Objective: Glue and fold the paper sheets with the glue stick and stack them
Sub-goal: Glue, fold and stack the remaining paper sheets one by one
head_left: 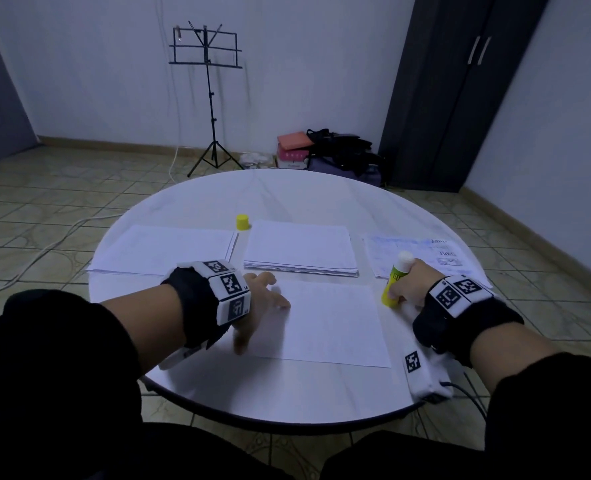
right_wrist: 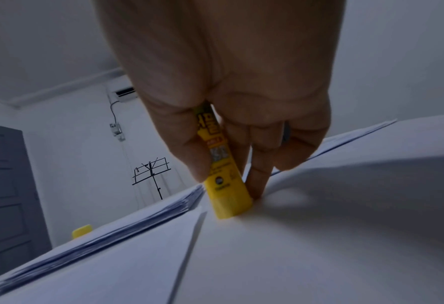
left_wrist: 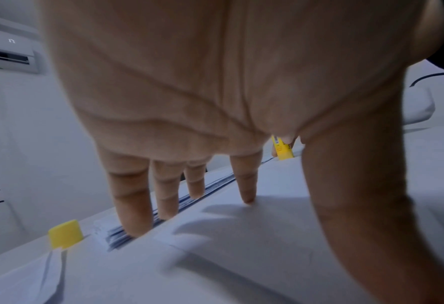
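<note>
A single white sheet (head_left: 325, 323) lies flat in front of me on the round white table (head_left: 217, 393). My left hand (head_left: 262, 306) presses its left edge with spread, straight fingers (left_wrist: 246, 185). My right hand (head_left: 408, 289) grips the yellow glue stick (head_left: 396, 278) upright, white glue tip up, base on the table at the sheet's far right corner (right_wrist: 225, 193). The yellow cap (head_left: 242, 222) stands apart behind the sheets. A thick stack of paper (head_left: 301, 249) sits at the centre, and another pile of sheets (head_left: 162, 249) at the left.
Printed papers (head_left: 422, 256) lie at the table's right, behind my right hand. A black music stand (head_left: 207, 81) is on the tiled floor beyond the table, with bags and boxes (head_left: 325, 150) by a dark cabinet (head_left: 460, 91). A cable (head_left: 44, 247) runs across the floor at left.
</note>
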{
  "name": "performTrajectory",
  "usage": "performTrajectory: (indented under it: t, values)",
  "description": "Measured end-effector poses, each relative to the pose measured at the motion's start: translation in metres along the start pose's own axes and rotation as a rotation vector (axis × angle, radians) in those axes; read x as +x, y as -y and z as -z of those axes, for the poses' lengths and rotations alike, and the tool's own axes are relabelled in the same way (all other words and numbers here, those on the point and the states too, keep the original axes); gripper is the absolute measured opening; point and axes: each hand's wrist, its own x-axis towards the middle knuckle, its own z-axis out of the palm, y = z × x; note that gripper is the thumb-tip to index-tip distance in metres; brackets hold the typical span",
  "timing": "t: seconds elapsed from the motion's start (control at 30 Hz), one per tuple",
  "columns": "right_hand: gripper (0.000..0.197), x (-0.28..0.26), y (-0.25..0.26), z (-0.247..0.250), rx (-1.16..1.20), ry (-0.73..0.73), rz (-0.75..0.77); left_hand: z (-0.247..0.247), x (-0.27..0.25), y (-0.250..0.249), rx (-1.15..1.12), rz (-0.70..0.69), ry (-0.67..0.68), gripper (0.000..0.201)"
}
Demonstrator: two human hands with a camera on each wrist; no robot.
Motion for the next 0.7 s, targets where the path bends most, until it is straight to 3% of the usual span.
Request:
performTrajectory:
  t: [0.17, 0.3, 0.43, 0.57, 0.7]
  values:
    - [0.056, -0.01, 0.0, 0.001, -0.084, -0.007, -0.088, -0.001, -0.003, 0.004, -0.055, -0.009, 0.007, 0.094]
    - [0.029, -0.029, -0.001, 0.005, -0.183, 0.081, -0.088, -0.004, -0.007, 0.007, -0.134, -0.024, -0.002, 0.087]
    - [0.018, -0.049, 0.006, 0.003, -0.275, 0.138, -0.031, -0.009, -0.009, 0.009, -0.182, -0.038, -0.028, 0.079]
    - [0.03, -0.062, 0.033, -0.003, -0.405, 0.168, 0.074, -0.013, -0.011, 0.014, -0.284, -0.038, -0.057, 0.073]
    - [0.03, -0.069, 0.069, -0.012, -0.431, 0.184, 0.21, -0.017, -0.015, 0.031, -0.377, -0.019, -0.13, 0.074]
